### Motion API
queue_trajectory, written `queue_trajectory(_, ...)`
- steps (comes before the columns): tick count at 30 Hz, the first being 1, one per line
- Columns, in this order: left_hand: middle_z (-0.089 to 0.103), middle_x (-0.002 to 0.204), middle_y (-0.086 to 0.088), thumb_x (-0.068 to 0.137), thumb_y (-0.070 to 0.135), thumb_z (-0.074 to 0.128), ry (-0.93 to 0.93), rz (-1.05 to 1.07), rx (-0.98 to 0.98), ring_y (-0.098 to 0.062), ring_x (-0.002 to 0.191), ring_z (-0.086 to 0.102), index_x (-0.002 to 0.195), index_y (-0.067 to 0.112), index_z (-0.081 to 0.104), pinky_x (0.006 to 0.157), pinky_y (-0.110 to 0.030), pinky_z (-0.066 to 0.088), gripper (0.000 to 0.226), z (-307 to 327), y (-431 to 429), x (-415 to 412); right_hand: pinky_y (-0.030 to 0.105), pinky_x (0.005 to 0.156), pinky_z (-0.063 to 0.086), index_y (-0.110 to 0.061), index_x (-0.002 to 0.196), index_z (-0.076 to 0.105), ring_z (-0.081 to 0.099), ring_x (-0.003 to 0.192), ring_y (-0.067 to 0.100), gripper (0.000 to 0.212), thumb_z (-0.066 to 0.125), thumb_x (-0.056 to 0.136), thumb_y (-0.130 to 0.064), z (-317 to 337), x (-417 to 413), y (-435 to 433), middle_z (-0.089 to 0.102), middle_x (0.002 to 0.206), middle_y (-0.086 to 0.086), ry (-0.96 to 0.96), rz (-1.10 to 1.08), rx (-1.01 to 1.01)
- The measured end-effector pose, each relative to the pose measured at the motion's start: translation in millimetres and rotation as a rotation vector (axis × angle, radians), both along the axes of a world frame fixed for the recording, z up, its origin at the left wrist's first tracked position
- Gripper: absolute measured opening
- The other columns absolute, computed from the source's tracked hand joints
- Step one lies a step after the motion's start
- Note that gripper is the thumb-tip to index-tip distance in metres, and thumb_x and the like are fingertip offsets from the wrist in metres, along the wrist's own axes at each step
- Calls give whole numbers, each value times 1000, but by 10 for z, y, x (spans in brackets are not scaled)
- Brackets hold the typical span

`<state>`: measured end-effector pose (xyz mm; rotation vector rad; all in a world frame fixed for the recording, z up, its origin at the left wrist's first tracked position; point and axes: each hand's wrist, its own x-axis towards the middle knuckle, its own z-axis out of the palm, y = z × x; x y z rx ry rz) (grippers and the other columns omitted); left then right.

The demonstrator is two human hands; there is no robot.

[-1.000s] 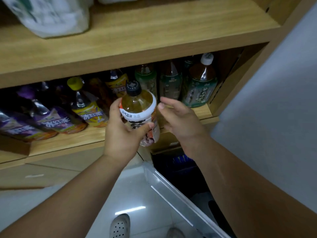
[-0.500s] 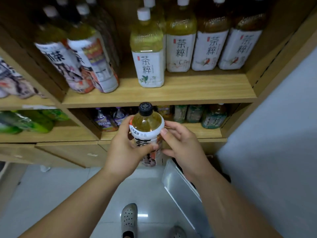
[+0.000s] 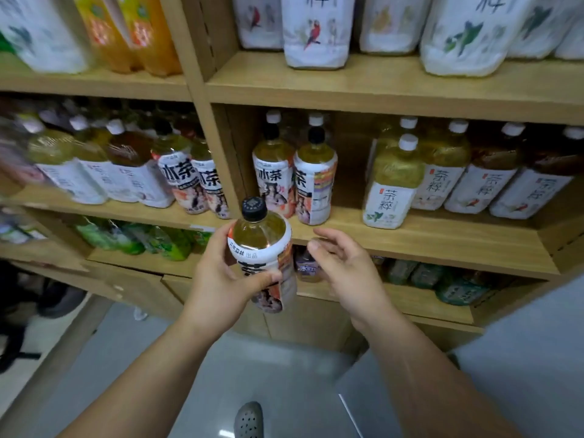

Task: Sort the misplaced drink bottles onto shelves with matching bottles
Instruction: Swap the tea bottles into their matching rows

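A clear plastic bottle of pale yellow tea, black-capped and wrapped in a white illustrated label, is held upright in front of a light wooden shelving unit, just below the front edge of its middle shelf. The bottle is gripped by the left hand, whose fingers are clamped round the label with the thumb laid across its face, seemingly so that the print can be read and compared. The right hand is held just beside the bottle, its fingers loosely apart and holding nothing; contact with the bottle cannot be made out. Two black-capped bottles with the same label are seen directly behind, on the middle shelf beside the upright wooden divider, which suggests that this is the matching spot and that the placing is not yet done. To their right a row of white-capped tea bottles is lined up, with a gap left between the two groups. Green bottles are stocked on the lower shelf, large white-labelled bottles on the one above. Below, a grey floor and the toe of a grey perforated shoe are visible.
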<state>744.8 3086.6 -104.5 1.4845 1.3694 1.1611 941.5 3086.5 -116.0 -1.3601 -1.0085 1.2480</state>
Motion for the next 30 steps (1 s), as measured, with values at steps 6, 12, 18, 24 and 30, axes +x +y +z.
queue_trajectory(6,68,121,24,63,10,96,-7,52,-50,2,116,62,137,36,53,101,-40,54,89,103,434,-951,44,104,54,-32,125,66,63,115,7,28,68,97,-35,133,-568,435,67,121,-10,-27,-141,-29)
queue_trajectory(12,70,119,19,66,11,95,-37,121,-51,0,113,65,130,39,56,101,-42,55,80,174,846,-1539,32,101,52,-30,127,65,64,112,5,31,70,96,-33,336,-1120,789,68,117,-10,-57,-71,8)
queue_trajectory(18,70,122,12,66,7,94,-66,283,-48,-5,113,66,133,30,55,102,-48,54,81,171,1044,-1968,10,84,50,-28,131,62,62,110,-3,36,69,96,-33,352,-1645,1110,66,122,-12,-149,112,36)
queue_trajectory(24,69,114,16,69,4,91,-35,457,-62,14,92,64,127,34,55,86,-46,59,75,233,970,-2445,17,88,51,-29,131,62,62,112,0,35,69,97,-33,415,-2229,1527,66,127,-9,-154,255,69)
queue_trajectory(30,71,114,14,67,3,92,-30,502,-78,8,96,65,131,31,57,87,-47,59,78,116,1133,-3000,28,105,46,-33,142,53,53,124,3,51,71,94,-38,479,-2817,1907,56,134,-18,-345,274,180)
